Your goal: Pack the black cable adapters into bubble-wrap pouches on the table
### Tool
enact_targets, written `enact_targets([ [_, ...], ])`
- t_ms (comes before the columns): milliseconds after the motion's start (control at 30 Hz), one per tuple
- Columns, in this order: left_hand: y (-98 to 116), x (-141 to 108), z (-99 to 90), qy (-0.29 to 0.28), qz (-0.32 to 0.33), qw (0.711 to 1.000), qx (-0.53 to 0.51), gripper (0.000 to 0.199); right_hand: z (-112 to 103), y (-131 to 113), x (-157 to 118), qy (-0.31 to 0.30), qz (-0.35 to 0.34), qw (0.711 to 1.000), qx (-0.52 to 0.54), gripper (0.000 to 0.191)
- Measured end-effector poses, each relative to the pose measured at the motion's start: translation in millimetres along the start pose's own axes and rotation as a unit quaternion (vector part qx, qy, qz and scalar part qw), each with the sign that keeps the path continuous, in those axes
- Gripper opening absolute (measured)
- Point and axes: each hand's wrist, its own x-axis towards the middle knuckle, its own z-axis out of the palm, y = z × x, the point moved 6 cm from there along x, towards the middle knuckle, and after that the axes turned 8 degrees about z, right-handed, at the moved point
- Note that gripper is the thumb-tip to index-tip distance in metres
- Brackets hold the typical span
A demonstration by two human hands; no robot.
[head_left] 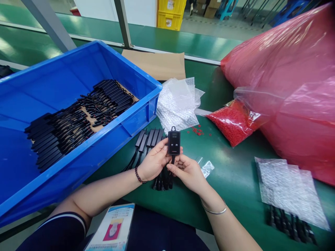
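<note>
A small black electronic box [174, 142] with a hanging loop on top and a cable at its lower end is held upright in front of me. My left hand [156, 157] grips its left side between thumb and fingers. Closed around the cable end just below the box is my right hand [187, 170]. Behind and left of my hands, several more black boxes with cables [150, 137] lie in a row on the green table [225, 195]. Their cable ends [162, 183] show beneath my wrists. A small clear plastic bag [207, 168] lies beside my right hand.
A blue crate [125, 129] with several black cabled units stands left. Bubble-wrap sleeves [179, 104] and cardboard [157, 64] lie behind. Loose red rings [198, 131] are near a bag of red rings [235, 120]. A large pink bag [290, 69] and wrapped units [290, 191] occupy the right.
</note>
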Motion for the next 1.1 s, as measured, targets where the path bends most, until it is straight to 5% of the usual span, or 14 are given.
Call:
enact_targets([
  [1100, 0.8, -0.8, 0.3, 0.011, -0.008, 1.000, -0.004, 0.034, 0.5, 1.2, -0.1, 0.007, -0.009, 1.000, -0.024, 0.023],
])
